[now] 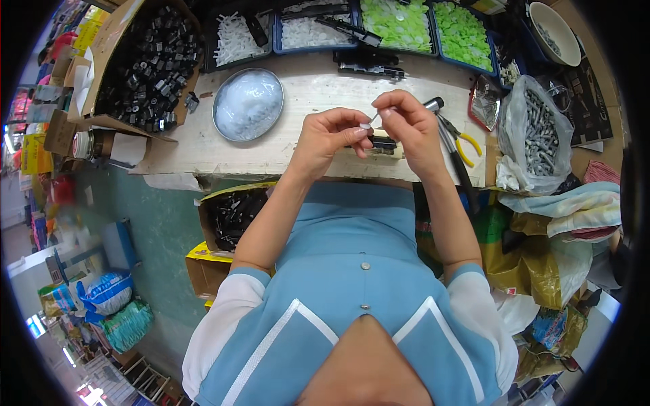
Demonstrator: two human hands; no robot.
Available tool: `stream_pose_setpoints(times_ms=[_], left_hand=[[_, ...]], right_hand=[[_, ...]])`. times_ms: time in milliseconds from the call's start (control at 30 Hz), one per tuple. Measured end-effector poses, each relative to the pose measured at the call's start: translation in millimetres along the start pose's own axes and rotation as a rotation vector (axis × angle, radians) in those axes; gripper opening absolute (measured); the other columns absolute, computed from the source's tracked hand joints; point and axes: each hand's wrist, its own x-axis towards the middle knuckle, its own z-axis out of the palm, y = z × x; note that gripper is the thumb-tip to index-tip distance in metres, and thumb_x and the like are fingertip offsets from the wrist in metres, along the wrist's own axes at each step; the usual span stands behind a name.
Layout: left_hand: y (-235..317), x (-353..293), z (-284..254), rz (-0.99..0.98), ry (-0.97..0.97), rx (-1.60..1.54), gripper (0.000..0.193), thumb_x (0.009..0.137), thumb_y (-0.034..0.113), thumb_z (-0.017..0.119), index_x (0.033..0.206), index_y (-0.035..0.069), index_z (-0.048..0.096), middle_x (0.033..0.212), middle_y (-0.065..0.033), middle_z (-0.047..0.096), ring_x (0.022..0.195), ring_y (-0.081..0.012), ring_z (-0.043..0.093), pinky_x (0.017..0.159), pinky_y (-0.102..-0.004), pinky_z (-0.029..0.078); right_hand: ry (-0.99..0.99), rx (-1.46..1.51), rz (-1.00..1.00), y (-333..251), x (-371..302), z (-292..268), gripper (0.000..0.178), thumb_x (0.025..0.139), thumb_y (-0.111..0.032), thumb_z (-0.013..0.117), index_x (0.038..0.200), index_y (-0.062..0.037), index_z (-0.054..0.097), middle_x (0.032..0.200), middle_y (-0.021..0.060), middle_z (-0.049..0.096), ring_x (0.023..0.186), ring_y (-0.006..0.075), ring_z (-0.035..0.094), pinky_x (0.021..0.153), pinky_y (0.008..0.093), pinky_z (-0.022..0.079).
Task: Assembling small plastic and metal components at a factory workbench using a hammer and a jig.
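Centrally, a small white piece (366,126), smooth but partly hidden, sits between the fingertips of both hands, above the worn, pale surface (305,81). The left hand's (323,139) grip pinches its broader end; the right hand's (418,132) grip closes on its slender upper end. Near them lies a rigid black part (384,143). Beyond stand rectangular trays (315,49) of thin white pieces (233,44) and flat green discs (464,34).
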Motion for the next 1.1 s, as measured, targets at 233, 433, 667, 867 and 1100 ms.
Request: stream_pose_setpoints(times_ms=[233,433,667,867,1100], left_hand=[[0.5,-8.7,0.4,0.028,-0.006,0.007,0.016,0.078,0.0,0.06,0.094,-0.004,0.06,0.078,-0.0103,0.062,0.066,-0.0146,0.061,0.056,-0.0255,0.052],[-1.8,-11.6,-1.0,0.051,0.014,0.046,0.016,0.079,0.0,0.06,0.094,-0.003,0.06,0.078,-0.009,0.061,0.066,-0.0133,0.06,0.056,-0.0245,0.052],[-8.3,-15.0,-1.7,0.077,0.045,0.105,0.015,0.08,0.0,0.059,0.095,-0.003,0.059,0.078,-0.0069,0.06,0.066,-0.012,0.059,0.056,-0.0236,0.051],[-9.8,-17.3,2.9,0.132,0.084,0.088,0.015,0.08,-0.001,0.058,0.095,-0.003,0.059,0.079,-0.007,0.06,0.067,-0.0117,0.059,0.056,-0.0235,0.051],[-13.2,-18.8,-0.2,0.154,0.164,-0.015,0.019,0.079,-0.001,0.059,0.098,-0.003,0.059,0.077,-0.0085,0.06,0.065,-0.0136,0.059,0.054,-0.0255,0.052]], right_hand=[[-0.008,-0.074,-0.025,4.4,-3.3,10.7,0.009,0.085,-0.006,0.05,0.092,-0.0025,0.056,0.079,-0.0037,0.049,0.073,0.0028,0.046,0.065,0.0169,0.038],[-0.045,-0.229,-0.098,6.4,-1.6,10.5,0.009,0.086,-0.005,0.049,0.091,-0.0008,0.055,0.087,-0.0009,0.05,0.077,0.0045,0.048,0.069,0.018,0.038],[-0.029,-0.388,-0.209,10.1,-0.7,15.5,0.009,0.08,0.001,0.048,0.085,0.0003,0.055,0.083,0.0034,0.05,0.07,0.0081,0.05,0.06,0.0205,0.041],[0.026,-0.207,-0.183,21.0,-3.7,22.4,0.009,0.079,0.002,0.048,0.085,0.0001,0.055,0.082,0.0052,0.051,0.068,0.0092,0.051,0.06,0.0204,0.042],[0.036,-0.391,-0.153,18.4,-7.9,20.3,0.007,0.079,0.002,0.054,0.085,-0.0004,0.056,0.081,0.0067,0.054,0.069,0.0122,0.054,0.059,0.0216,0.043]])
